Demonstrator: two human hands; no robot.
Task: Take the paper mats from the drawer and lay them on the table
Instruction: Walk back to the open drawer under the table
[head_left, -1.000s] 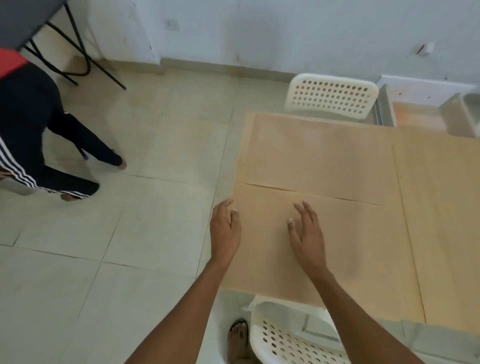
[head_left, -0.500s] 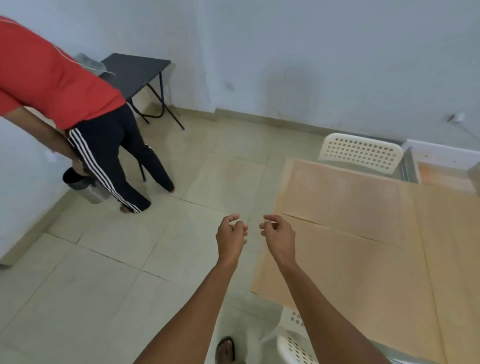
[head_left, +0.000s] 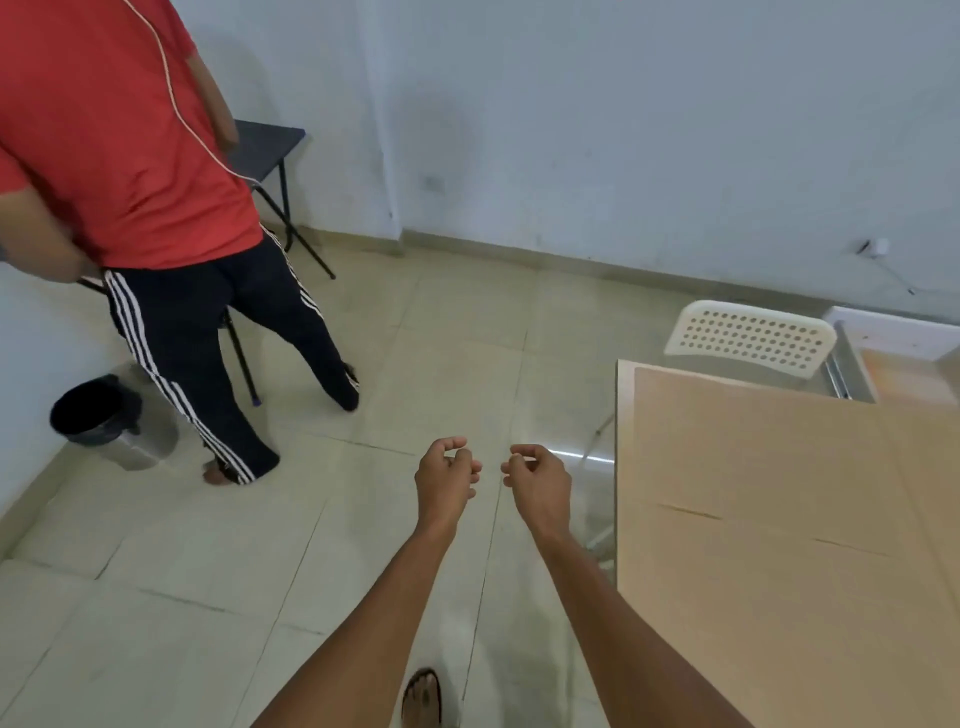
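Tan paper mats lie flat on the table (head_left: 625, 467) at the right: one farther off (head_left: 753, 441), one nearer (head_left: 779, 623), and a third (head_left: 930, 499) along the right edge. Beyond the table an open drawer (head_left: 852, 369) shows more tan paper inside. My left hand (head_left: 447, 480) and my right hand (head_left: 537, 480) hover side by side over the floor, left of the table. Both have loosely curled fingers and hold nothing.
A person in a red shirt and striped black trousers (head_left: 156, 218) stands at the left beside a black bin (head_left: 98, 415) and a black folding table (head_left: 265, 150). A white perforated chair (head_left: 750, 335) stands behind the table. My foot (head_left: 422, 696) is on the tiled floor.
My hands lifted off the near mat, drew together and curled. My view swung left and up, so the table slid right and the person came fully into sight.
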